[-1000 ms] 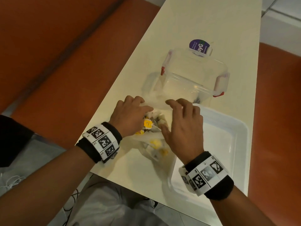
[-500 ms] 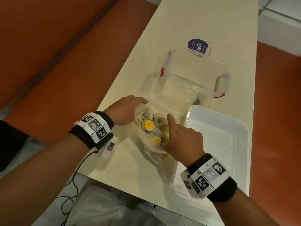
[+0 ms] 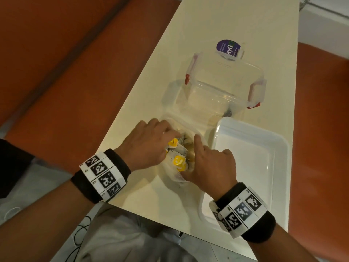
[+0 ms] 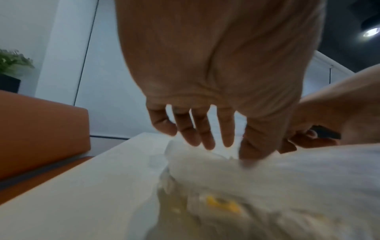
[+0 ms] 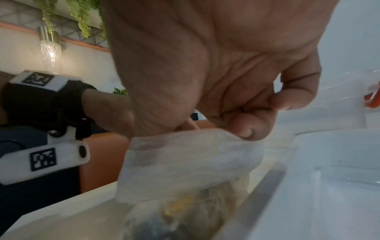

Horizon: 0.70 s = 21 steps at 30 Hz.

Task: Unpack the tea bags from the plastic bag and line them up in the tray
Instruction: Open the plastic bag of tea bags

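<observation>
A clear plastic bag (image 3: 176, 179) full of tea bags (image 3: 178, 160) with yellow tags lies on the cream table, just left of the white tray (image 3: 251, 167). My left hand (image 3: 170, 133) reaches over the bag's mouth. In the left wrist view its fingers (image 4: 227, 133) are straight and spread, and the thumb tip touches the plastic bag (image 4: 287, 170). My right hand (image 3: 200, 148) pinches the bag's right edge. The right wrist view shows the right hand (image 5: 246, 123) with curled fingers and thumb gripping the plastic bag (image 5: 185, 154). The tray holds nothing.
A clear storage box (image 3: 217, 91) with red clips stands behind the bag and tray. A lid with a purple label (image 3: 227, 48) lies beyond it. The table edge is close on the left and front, with orange seats on both sides.
My left hand has moved right, from the bag's left edge to over its mouth. The right hand keeps hold of the bag's right edge, and the bag is bunched between the hands.
</observation>
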### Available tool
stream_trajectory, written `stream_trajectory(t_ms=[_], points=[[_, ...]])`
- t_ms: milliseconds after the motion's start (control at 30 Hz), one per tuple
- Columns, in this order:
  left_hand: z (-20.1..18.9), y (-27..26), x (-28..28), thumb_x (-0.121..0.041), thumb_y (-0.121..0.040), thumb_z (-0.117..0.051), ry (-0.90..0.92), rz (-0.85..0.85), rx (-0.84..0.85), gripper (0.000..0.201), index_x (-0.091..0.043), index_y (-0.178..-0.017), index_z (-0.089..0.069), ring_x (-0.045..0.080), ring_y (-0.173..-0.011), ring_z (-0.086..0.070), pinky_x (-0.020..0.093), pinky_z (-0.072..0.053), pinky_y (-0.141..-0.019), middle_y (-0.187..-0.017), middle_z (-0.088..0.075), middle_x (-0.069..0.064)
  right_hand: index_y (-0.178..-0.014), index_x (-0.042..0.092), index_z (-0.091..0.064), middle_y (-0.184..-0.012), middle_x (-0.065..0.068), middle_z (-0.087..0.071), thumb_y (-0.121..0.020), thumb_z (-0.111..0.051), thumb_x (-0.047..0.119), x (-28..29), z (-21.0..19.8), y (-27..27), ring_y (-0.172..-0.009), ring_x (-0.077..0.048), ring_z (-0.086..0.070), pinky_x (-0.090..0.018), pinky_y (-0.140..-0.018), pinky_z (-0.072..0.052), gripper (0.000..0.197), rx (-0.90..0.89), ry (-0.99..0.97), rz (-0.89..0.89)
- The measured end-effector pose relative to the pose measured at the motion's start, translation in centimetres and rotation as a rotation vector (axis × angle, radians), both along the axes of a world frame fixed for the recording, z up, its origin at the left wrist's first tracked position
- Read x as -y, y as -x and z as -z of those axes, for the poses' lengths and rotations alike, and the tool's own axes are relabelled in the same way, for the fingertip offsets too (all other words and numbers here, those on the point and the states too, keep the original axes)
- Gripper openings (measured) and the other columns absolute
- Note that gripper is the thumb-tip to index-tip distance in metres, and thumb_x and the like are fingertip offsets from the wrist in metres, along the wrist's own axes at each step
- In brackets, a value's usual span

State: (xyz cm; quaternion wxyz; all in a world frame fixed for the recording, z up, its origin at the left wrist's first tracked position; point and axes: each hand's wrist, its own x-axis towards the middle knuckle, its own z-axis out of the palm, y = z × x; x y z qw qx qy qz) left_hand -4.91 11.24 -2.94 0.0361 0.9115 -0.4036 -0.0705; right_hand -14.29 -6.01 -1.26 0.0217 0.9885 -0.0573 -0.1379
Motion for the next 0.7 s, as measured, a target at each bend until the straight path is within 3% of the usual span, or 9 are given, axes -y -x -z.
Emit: stream_trajectory(t_ms=[100, 233, 400, 533, 600, 700], points=[[1.4, 0.8, -1.0, -0.031, -0.075, -0.072, -0.171, -0.052, -0.079, 0.081, -0.031, -0.147, -0.034, 0.028, -0.104, -0.054, 0.04, -0.042, -0.075, -0.127, -0.054, 0.003, -0.153, 0.01, -0.02, -0.104, 0.003, -0.068, -0.065, -0.054, 0.089, 0.3, 0.0, 0.4, -0.085, -0.023, -0.069, -0.035, -0.069, -0.029, 0.123, -0.088, -0.003, -0.014], [2.2, 1.3, -2.4, -0.023, -0.063, -0.079, -0.225, -0.089, -0.049, 0.093, -0.028, -0.146, -0.038, 0.029, -0.095, -0.059, 0.04, -0.046, -0.068, -0.122, -0.059, 0.006, -0.154, 0.012, -0.013, -0.115, 0.002, -0.066, -0.065, -0.053, 0.091, 0.3, 0.3, 1.0, -0.095, -0.022, -0.065, -0.035, -0.071, -0.031, 0.125, -0.099, -0.049, 0.005], [0.8, 2.2, -2.1, -0.021, -0.07, -0.067, -0.102, -0.069, -0.018, 0.074, -0.029, -0.141, -0.046, 0.028, -0.098, -0.057, 0.038, -0.041, -0.07, -0.123, -0.059, 0.004, -0.156, 0.018, -0.009, -0.118, 0.003, -0.063, -0.069, -0.056, 0.086, 0.0, 0.4, 1.9, -0.1, -0.022, -0.063, -0.036, -0.075, -0.035, 0.12, -0.075, -0.113, 0.014], [-0.4, 3.0, 0.8, -0.017, -0.085, -0.058, 0.126, 0.047, -0.189, 0.045, -0.027, -0.129, -0.058, 0.021, -0.104, -0.056, 0.028, -0.035, -0.074, -0.122, -0.057, -0.002, -0.15, 0.025, -0.027, -0.112, 0.005, -0.066, -0.075, -0.058, 0.078, 0.0, 0.2, 3.2, -0.097, -0.023, -0.065, -0.038, -0.076, -0.04, 0.097, 0.021, -0.182, -0.008], [0.0, 3.0, 2.2, -0.023, -0.091, -0.055, 0.099, 0.082, -0.286, 0.041, -0.025, -0.132, -0.056, 0.021, -0.11, -0.056, 0.028, -0.041, -0.079, -0.13, -0.055, -0.001, -0.14, 0.024, -0.042, -0.106, 0.006, -0.069, -0.078, -0.06, 0.072, 0.1, 0.3, 4.0, -0.089, -0.022, -0.066, -0.036, -0.071, -0.039, 0.081, 0.081, -0.196, -0.021], [0.6, 2.6, 3.5, -0.037, -0.092, -0.051, -0.072, 0.135, -0.232, 0.047, -0.026, -0.138, -0.047, 0.024, -0.119, -0.052, 0.039, -0.046, -0.086, -0.14, -0.049, -0.001, -0.122, 0.024, -0.054, -0.095, 0.006, -0.07, -0.082, -0.061, 0.064, 0.4, 0.6, 4.8, -0.081, -0.023, -0.063, -0.036, -0.067, -0.04, 0.057, 0.113, -0.184, -0.039]])
